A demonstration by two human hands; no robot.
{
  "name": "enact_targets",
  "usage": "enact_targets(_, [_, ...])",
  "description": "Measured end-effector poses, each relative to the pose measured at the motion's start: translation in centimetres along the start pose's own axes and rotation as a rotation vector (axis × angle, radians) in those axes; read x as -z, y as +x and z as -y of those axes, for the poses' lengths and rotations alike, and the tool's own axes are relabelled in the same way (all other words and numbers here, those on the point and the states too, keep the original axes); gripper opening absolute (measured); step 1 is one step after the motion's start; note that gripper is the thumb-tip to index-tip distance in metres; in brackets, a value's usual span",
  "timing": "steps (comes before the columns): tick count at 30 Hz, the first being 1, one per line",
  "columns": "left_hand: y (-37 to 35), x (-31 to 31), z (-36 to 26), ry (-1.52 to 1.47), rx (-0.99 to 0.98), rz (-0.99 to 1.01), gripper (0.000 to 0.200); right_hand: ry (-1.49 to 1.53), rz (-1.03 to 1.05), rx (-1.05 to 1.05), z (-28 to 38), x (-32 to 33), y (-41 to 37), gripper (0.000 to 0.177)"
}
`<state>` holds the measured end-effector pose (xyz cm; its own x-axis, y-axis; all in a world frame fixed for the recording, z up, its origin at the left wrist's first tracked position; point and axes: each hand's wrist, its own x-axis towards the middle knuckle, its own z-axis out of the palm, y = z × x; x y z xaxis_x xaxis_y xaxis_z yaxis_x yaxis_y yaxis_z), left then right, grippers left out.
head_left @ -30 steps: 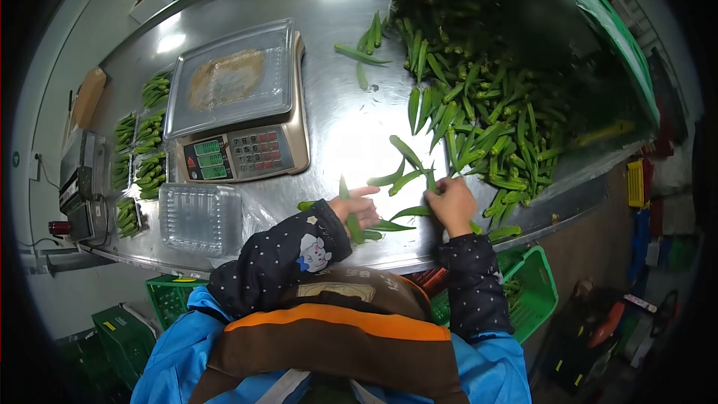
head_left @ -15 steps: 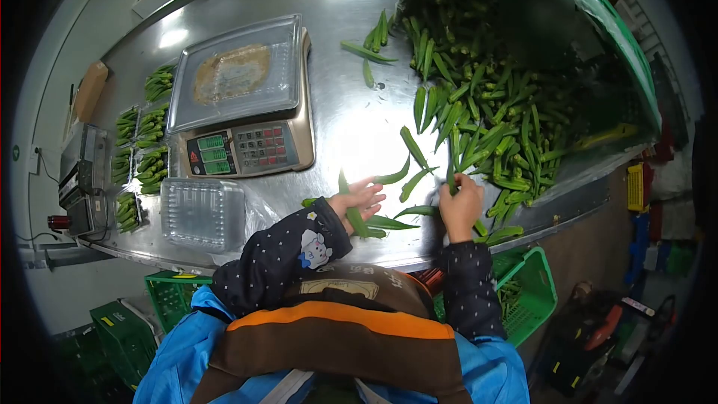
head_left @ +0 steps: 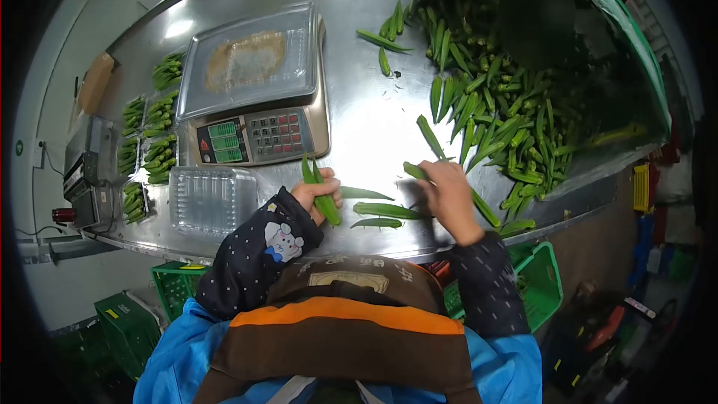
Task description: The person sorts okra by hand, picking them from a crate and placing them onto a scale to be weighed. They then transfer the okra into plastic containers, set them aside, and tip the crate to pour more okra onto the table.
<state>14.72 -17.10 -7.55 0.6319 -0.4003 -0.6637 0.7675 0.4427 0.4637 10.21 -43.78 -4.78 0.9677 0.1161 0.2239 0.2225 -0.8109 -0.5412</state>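
My left hand (head_left: pixel 317 193) is closed around okra pods (head_left: pixel 327 209), near the front edge of the metal table. To its right, my right hand (head_left: pixel 446 188) has its fingers closed on an okra pod (head_left: pixel 416 171) that sticks out to the left. Between the hands, loose okra pods (head_left: pixel 387 211) lie flat on the table. A large heap of okra (head_left: pixel 516 105) spreads from a dark, plastic-lined crate at the right. Left of my left hand stands an empty clear plastic tray (head_left: pixel 212 200).
A digital scale (head_left: pixel 275 137) bears a clear tray (head_left: pixel 250 63) at the centre left. Filled okra packs (head_left: pixel 158 157) stand in rows at the far left. A few pods (head_left: pixel 384 39) lie behind. Green crates (head_left: pixel 544 284) sit below the table edge.
My left hand has moved left and closed around pods; its fingers were spread before. My right hand has shifted slightly up and left, with a pod now in its fingers. The view has shifted slightly.
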Motion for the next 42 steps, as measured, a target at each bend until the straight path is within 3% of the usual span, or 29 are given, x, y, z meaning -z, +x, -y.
enact_targets(1, [0.5,0.6,0.3,0.035,-0.001,-0.006,0.022,0.039,-0.052,-0.017,0.2,2.2,-1.9,0.023])
enact_targets(2, [0.7,0.5,0.3,0.031,0.008,0.0,0.022,0.074,0.015,-0.186,0.2,5.2,-4.5,0.023])
enact_targets(4, [1.2,-0.1,0.4,0.733,-0.071,0.015,0.017,0.183,0.256,-0.531,-1.2,11.7,-11.3,0.026])
enact_targets(5, [1.6,-0.4,1.3,0.889,-0.169,-0.086,0.02,0.212,0.412,-0.696,-3.0,14.7,-15.5,0.03])
enact_targets(6, [1.7,-0.6,1.5,0.883,-0.165,-0.082,0.02,0.061,0.524,-0.866,-5.3,16.6,-21.0,0.038])
enact_targets(8, [1.9,-0.9,1.3,1.519,-0.705,-0.017,0.025,-0.805,0.726,-1.088,-3.9,18.1,-26.5,0.043])
enact_targets(9, [2.3,-1.0,0.8,1.67,-0.653,0.031,0.031,-0.801,0.727,-1.091,-3.6,17.5,-26.2,0.043])
enact_targets(10, [2.3,-1.7,0.3,1.676,-0.655,0.04,0.031,-0.497,0.491,-0.982,-3.1,16.3,-25.1,0.045])
enact_targets(11, [2.0,-2.9,-0.2,1.809,-0.508,0.028,0.029,-0.204,0.251,-0.858,-2.6,14.8,-23.9,0.047])
enact_targets(12, [2.0,-3.8,-0.4,1.935,-0.36,0.016,0.028,-0.136,0.104,-0.633,-2.7,11.9,-22.1,0.042])
enact_targets(13, [2.6,-4.0,-0.1,1.968,-0.287,-0.007,0.025,0.001,0.037,-0.56,-0.2,10.2,-17.7,0.037])
enact_targets(14, [3.5,-3.6,0.0,1.973,-0.293,0.003,0.025,-0.043,-0.021,-0.42,-0.8,7.4,-16.3,0.035])
enact_targets(16, [4.9,-2.6,0.1,2.176,-0.104,0.092,0.022,-0.046,-0.109,-0.313,0.4,3.9,-11.4,0.034])
enact_targets(17, [4.4,-2.6,0.1,2.181,-0.108,0.095,0.022,-0.075,-0.132,-0.287,-0.2,2.1,-9.9,0.035])
enact_targets(20, [2.9,-2.6,0.8,2.094,-0.091,0.164,0.023,-0.219,-0.087,-0.231,-1.4,-0.3,-7.3,0.035])
enact_targets(22, [2.3,-2.6,1.0,2.099,-0.034,0.193,0.028,-0.35,0.06,-0.18,-2.3,-0.9,-6.7,0.026])
enact_targets(23, [1.7,-2.6,1.1,2.021,-0.152,0.112,0.034,-0.276,-0.039,-0.236,-1.9,-1.1,-7.4,0.017])
enact_targets(24, [1.5,-2.7,1.2,2.018,-0.157,0.12,0.034,-0.17,-0.16,-0.352,-0.2,-0.9,-7.3,0.013])
enact_targets(26, [1.2,-2.7,1.9,0.843,0.014,0.08,0.04,0.376,-0.293,-0.559,3.0,-1.5,-6.9,0.017])
enact_targets(27, [1.0,-3.5,3.0,0.663,-0.036,0.216,0.044,0.595,-0.215,-0.603,3.7,-2.6,-6.9,0.02])
enact_targets(28, [0.6,-4.6,3.7,0.743,-0.069,0.262,0.046,0.812,-0.139,-0.637,4.3,-3.4,-6.5,0.024])
enact_targets(29, [0.7,-5.1,4.2,0.619,0.09,0.291,0.045,1.049,-0.062,-0.661,5.1,-3.3,-6.2,0.029])
enact_targets(30, [0.7,-5.3,4.4,0.493,0.25,0.315,0.044,1.046,-0.064,-0.661,4.4,-2.7,-6.3,0.029])
enact_targets(32, [0.7,-5.3,4.4,0.482,0.344,0.297,0.044,0.629,-0.175,-0.746,1.4,-0.3,-6.8,0.025])
enact_targets(34, [0.5,-4.9,4.6,0.472,0.439,0.277,0.044,-0.037,-0.427,-0.414,-4.5,0.8,-8.3,0.023])
enact_targets(35, [0.4,-4.5,5.2,0.379,0.443,0.339,0.038,-0.038,-0.43,-0.412,-5.9,1.4,-9.0,0.023])
enact_targets(37, [0.0,-4.6,5.1,0.323,0.434,0.438,0.031,-0.606,-0.197,-0.359,-7.0,2.5,-9.9,0.02])
enact_targets(40, [0.5,-5.4,4.3,0.371,0.406,0.448,0.038,-0.46,-0.198,-0.445,-5.7,1.7,-9.8,0.021])
enact_targets(42, [0.8,-6.4,4.8,0.135,0.325,0.363,0.063,0.136,-0.383,-0.655,-3.2,-0.2,-9.0,0.026])
